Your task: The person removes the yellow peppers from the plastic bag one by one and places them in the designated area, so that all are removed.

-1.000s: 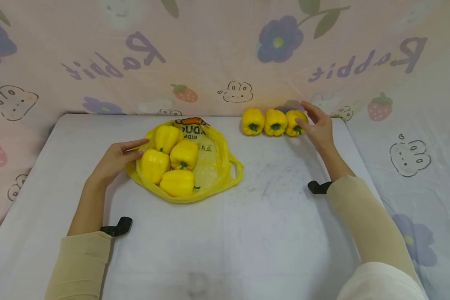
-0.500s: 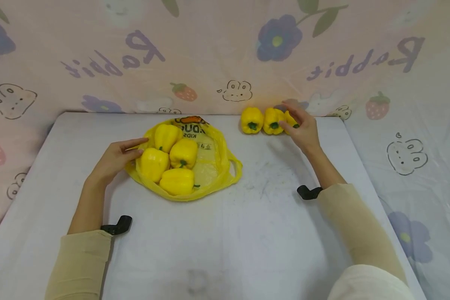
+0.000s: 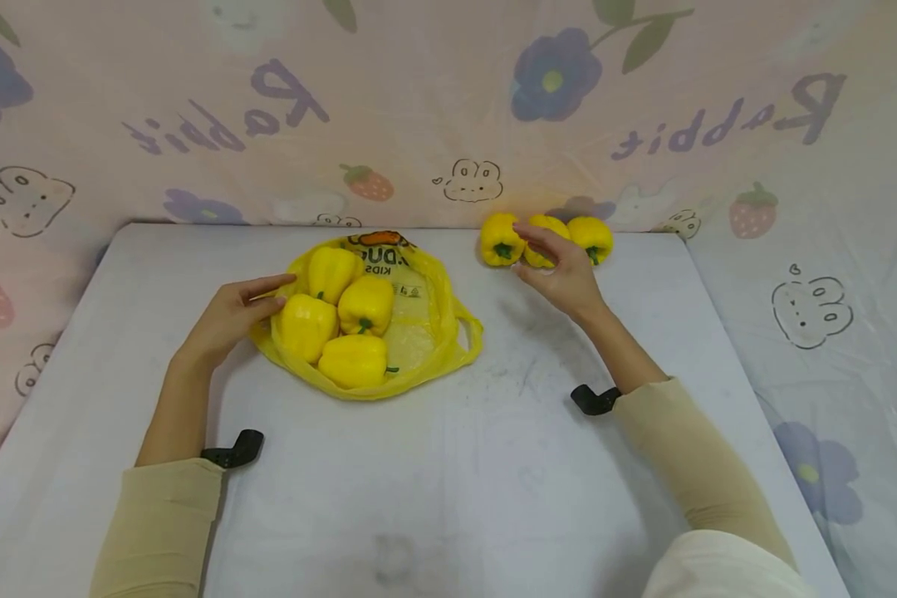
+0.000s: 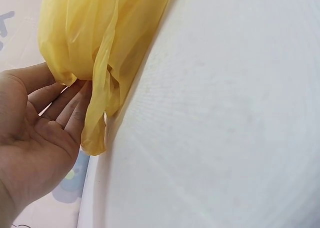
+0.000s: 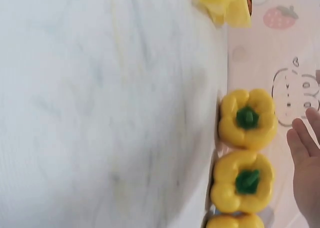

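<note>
A yellow plastic bag (image 3: 419, 365) lies spread on the white table with its mouth facing up. Several yellow bell peppers (image 3: 309, 330) sit inside it, mostly on the left. My left hand (image 3: 227, 320) holds the bag's left rim. In the left wrist view, the bag (image 4: 100, 32) hides the fingertips. Three more bell peppers (image 3: 502, 241) stand in a row at the table's back edge, stems facing me. My right hand (image 3: 564, 278) hovers with thumb and fingers apart in front of the middle pepper (image 3: 544, 224), fingertips near the leftmost one. Nothing is held there.
A cloth printed with rabbits and flowers (image 3: 419, 100) rises right behind the table's back edge. The bag's loose handle (image 3: 474, 340) points right. White tabletop (image 3: 389, 498) stretches across the foreground.
My right hand has moved left along the row, from the rightmost pepper to near the leftmost one, without shifting the peppers. The left hand and the bag have stayed put.
</note>
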A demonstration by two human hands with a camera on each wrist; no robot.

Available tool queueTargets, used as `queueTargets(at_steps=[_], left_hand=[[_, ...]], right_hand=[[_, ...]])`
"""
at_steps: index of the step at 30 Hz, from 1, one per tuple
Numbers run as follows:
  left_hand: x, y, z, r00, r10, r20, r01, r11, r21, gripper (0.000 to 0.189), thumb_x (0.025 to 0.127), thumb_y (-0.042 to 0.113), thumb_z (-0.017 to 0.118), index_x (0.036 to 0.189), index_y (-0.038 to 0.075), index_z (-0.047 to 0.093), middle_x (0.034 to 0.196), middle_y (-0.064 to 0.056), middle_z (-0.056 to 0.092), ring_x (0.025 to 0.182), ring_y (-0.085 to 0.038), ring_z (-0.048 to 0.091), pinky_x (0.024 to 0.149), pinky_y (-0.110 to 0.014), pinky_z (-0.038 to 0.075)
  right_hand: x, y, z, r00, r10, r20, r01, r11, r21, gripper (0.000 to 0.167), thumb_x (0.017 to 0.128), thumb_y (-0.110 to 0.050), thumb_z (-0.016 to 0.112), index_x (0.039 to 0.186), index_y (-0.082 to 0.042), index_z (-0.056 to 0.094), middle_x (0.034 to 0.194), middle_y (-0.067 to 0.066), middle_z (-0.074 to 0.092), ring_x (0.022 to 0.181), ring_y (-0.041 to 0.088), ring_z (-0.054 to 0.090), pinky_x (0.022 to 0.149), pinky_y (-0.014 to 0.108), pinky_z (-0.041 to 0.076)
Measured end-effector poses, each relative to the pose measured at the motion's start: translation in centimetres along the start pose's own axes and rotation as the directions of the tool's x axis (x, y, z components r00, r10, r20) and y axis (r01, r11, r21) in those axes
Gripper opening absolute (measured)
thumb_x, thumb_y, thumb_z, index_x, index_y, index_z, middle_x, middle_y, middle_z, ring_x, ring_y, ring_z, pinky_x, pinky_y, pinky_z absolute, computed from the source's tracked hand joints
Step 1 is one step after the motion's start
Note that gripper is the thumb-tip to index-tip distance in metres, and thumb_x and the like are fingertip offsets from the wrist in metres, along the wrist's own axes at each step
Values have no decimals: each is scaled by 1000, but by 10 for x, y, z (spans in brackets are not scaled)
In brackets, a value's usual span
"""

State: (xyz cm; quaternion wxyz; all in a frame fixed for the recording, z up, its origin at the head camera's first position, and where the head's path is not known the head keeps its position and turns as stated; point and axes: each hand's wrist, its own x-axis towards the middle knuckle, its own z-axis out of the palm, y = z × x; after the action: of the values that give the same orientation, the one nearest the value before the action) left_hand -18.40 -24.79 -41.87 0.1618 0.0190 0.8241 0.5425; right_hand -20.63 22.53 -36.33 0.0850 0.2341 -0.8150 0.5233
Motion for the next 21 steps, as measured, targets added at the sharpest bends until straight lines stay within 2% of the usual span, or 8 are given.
queueTargets(at_steps=[3, 9, 17, 21], left_hand=[[0, 0, 0, 1000, -2, 1, 2, 1000, 3, 53, 102, 33, 56, 150, 11, 45, 157, -13, 35, 145, -31, 29, 116, -51, 27], [-2, 0, 1, 1000, 9, -10, -9, 1000, 7, 53, 102, 34, 57, 149, 11, 47, 157, -11, 37, 144, -30, 31, 115, -50, 30], [-2, -2, 1, 1000, 14, -12, -14, 1000, -2, 52, 102, 32, 56, 149, 10, 46, 157, -11, 36, 145, -30, 29, 115, -51, 29], [0, -3, 1, 1000, 12, -12, -12, 1000, -7, 51, 103, 29, 55, 149, 11, 46, 158, -10, 36, 145, -29, 29, 116, -50, 29]], right_hand=[[1, -4, 10, 999, -26, 32, 26, 1000, -7, 51, 83, 11, 72, 131, 12, 56, 134, 27, 57, 126, 40, 52, 105, 55, 41], [4, -11, 27, 995, -58, 84, 54, 997, 56, 52, 83, 12, 72, 132, 13, 54, 134, 27, 57, 124, 40, 53, 105, 56, 41], [7, -18, 49, 985, 26, 171, -52, 988, 147, 55, 87, 8, 70, 138, 8, 51, 139, 25, 53, 127, 43, 51, 108, 53, 40], [9, -6, 62, 974, 59, 220, -98, 980, 172, 57, 89, 2, 71, 142, 1, 50, 142, 21, 52, 128, 39, 51, 109, 47, 41]])
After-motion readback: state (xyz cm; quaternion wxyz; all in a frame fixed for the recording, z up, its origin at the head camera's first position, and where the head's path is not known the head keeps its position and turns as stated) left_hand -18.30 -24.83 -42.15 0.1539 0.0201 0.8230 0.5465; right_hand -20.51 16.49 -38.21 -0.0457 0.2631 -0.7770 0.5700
